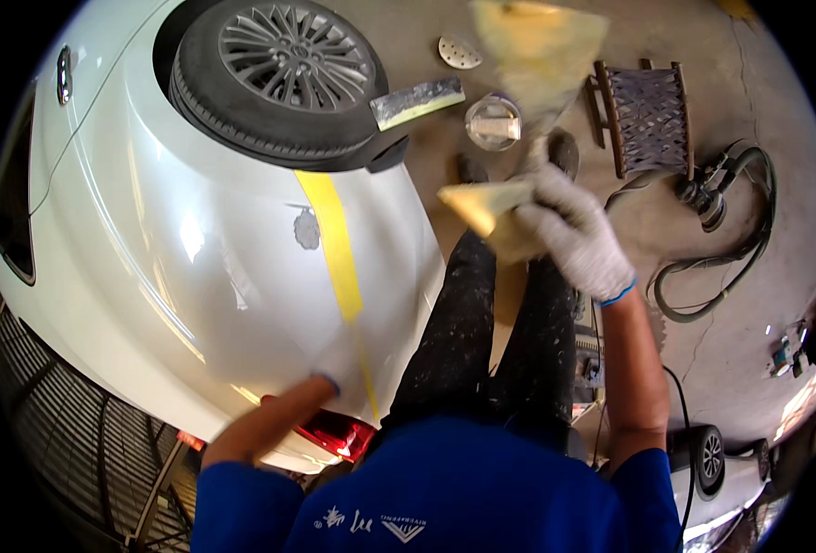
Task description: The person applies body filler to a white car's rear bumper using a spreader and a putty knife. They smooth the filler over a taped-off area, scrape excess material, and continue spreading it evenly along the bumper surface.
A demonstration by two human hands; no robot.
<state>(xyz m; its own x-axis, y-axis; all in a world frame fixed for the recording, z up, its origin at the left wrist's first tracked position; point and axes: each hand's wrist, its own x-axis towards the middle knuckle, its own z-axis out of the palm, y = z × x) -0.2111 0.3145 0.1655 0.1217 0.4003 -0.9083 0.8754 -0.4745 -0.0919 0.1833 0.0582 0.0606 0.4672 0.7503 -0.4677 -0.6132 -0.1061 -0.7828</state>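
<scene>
My right hand, in a pale knit glove with a blue cuff, is closed in front of my legs. Out of it rises a putty knife with a wide blade smeared yellow, its neck running down to my fingers. A second yellow-smeared piece, blurred, juts left from the same hand; its kind is unclear. My left hand is at the white car's rear panel, its pale glove blending into the paint and its fingers indistinct. Yellow tape runs down that panel beside a grey patch.
Around the car wheel lie a long sanding block, a perforated disc and a round tin. On the right are a woven stool and a sander with a looped hose. A red tail light is near my waist.
</scene>
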